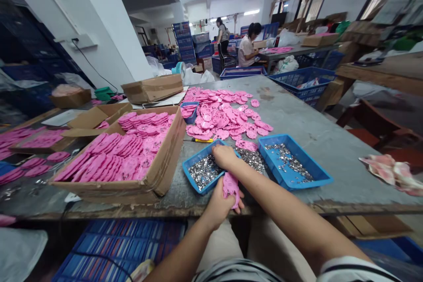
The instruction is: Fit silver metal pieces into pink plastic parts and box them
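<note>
My left hand [218, 207] is closed around a flat pink plastic piece [230, 188] with a wavy edge, near the front edge of the table. My right hand [225, 157] reaches across it into a blue tray [190, 161] filled with small shiny metal parts [203, 172]. Its fingers are curled down at the parts, and the fingertips are hidden, so I cannot see what they pinch. More metal parts [251, 158] lie loose on the table, just right of that tray. A second blue tray [315, 177] holds a thinner scatter of them.
A cardboard box [168, 163] packed with pink pieces stands at left. Loose pink pieces [228, 116] are heaped behind the trays, with a yellow cutter [203, 140] before them. A cloth [393, 169] lies at right. Two people [248, 50] are in the background.
</note>
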`<state>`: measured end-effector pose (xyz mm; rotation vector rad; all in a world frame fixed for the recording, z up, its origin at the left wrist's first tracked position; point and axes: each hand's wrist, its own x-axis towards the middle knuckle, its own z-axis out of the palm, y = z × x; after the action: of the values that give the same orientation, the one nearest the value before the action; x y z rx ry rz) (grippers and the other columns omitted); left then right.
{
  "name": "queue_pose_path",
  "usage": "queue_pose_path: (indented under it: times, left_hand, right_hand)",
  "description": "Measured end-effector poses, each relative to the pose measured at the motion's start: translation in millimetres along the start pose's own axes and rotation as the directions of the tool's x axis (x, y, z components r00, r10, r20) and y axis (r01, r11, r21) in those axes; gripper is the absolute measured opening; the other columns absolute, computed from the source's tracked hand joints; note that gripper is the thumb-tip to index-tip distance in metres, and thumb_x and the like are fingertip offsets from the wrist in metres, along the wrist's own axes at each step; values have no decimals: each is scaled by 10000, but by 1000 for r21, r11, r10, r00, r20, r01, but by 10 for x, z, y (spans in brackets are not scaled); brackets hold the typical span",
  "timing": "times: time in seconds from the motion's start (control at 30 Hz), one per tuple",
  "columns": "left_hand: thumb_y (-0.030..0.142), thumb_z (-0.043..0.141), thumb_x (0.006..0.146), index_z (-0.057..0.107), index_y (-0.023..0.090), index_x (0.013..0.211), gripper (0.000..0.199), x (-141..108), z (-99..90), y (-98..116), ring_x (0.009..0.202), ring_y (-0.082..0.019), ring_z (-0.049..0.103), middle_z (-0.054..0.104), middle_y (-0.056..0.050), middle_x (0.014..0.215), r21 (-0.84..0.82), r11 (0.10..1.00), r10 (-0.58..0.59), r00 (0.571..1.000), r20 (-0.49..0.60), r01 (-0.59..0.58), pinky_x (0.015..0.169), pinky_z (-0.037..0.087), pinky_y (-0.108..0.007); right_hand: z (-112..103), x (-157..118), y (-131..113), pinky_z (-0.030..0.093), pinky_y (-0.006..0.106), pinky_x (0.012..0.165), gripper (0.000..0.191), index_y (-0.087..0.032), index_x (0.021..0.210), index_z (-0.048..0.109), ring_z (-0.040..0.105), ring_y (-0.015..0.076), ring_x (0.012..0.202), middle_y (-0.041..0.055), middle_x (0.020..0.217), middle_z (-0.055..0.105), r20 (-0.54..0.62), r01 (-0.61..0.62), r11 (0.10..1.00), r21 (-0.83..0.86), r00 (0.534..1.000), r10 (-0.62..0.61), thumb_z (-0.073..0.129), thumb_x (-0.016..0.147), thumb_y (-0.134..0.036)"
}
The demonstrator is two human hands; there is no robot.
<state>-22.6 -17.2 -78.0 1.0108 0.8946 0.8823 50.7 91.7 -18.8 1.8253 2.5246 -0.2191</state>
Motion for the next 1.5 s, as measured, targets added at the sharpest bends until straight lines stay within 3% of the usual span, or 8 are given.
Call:
queue_pose_path:
  times: [0.27, 0.53, 0.7, 0.83, 1.0, 1.23, 1.37, 1.5]
  left_hand:
    - [219, 509, 568, 405, 173, 1065, 510, 11, -14, -34, 497, -93, 573, 614, 0, 761, 19, 1000, -8, 1000, 12, 7, 441, 425, -206]
    - [205, 545, 592, 416, 174, 1015, 444, -11, -30, -4, 519, -92, 579, 617, 0, 768, -4, 1000, 0, 999, 47, 0, 459, 445, -209]
    - [204, 568, 629, 410, 174, 1014, 417, -36, -78, -17, 529, -89, 586, 627, -10, 791, -61, 998, 35, 994, 102, -29, 458, 431, -197]
    - [173, 585, 624, 407, 173, 1029, 442, -24, -123, -32, 547, -102, 603, 633, -5, 785, -61, 998, 19, 981, 191, -7, 470, 449, -204]
    - [145, 598, 640, 416, 177, 1014, 417, 18, -161, -76, 538, -105, 606, 633, -1, 775, -88, 996, 24, 975, 223, -4, 464, 445, -203]
    - [163, 623, 662, 415, 173, 1070, 458, 32, -178, -135, 531, -118, 614, 635, -10, 778, -163, 986, 48, 978, 201, -15, 442, 429, -202]
    - [178, 616, 663, 427, 166, 1051, 431, 27, -163, -93, 512, -108, 611, 631, -5, 746, -154, 988, 40, 978, 205, -8, 430, 422, -185]
    - [161, 600, 631, 436, 164, 1021, 424, 26, -152, -71, 496, -95, 602, 621, 6, 742, -149, 989, 45, 981, 187, -17, 424, 428, -180]
  right_hand:
    - [-8, -53, -11, 487, 321, 790, 374, -131, 1181, 586, 615, 238, 1032, 157, 1117, 638, -108, -72, 997, 32, 991, 75, 393, 864, -77]
    - [-29, -70, 76, 398, 382, 954, 302, -139, 1129, 626, 485, 280, 1148, 153, 1243, 567, -321, -175, 961, 216, 917, 239, 456, 884, -190]
    - [-77, -38, 225, 397, 406, 962, 402, -94, 1234, 577, 499, 319, 1188, 204, 1289, 546, -145, -320, 896, 309, 915, 377, 500, 883, -275]
    - [-92, 2, 250, 383, 308, 992, 391, -79, 1224, 595, 528, 254, 1202, 180, 1269, 584, -86, -261, 910, 321, 949, 302, 524, 879, -249]
    - [-85, 60, 69, 384, 228, 989, 367, -132, 1196, 631, 557, 184, 1184, 121, 1257, 613, -33, -147, 922, 358, 985, 169, 582, 857, -265]
    - [-117, 36, -55, 381, 272, 1019, 411, -126, 1219, 622, 540, 214, 1197, 143, 1300, 560, -48, -73, 940, 334, 994, 94, 614, 822, -234]
    - [-199, 7, -149, 377, 312, 1026, 364, -134, 1205, 626, 486, 245, 1252, 152, 1344, 536, -111, 42, 985, 168, 994, -23, 506, 863, -160]
    - [-193, 56, -294, 487, 303, 840, 303, -136, 1065, 698, 646, 244, 1037, 159, 1096, 692, 55, 140, 990, 6, 989, -140, 500, 838, -113]
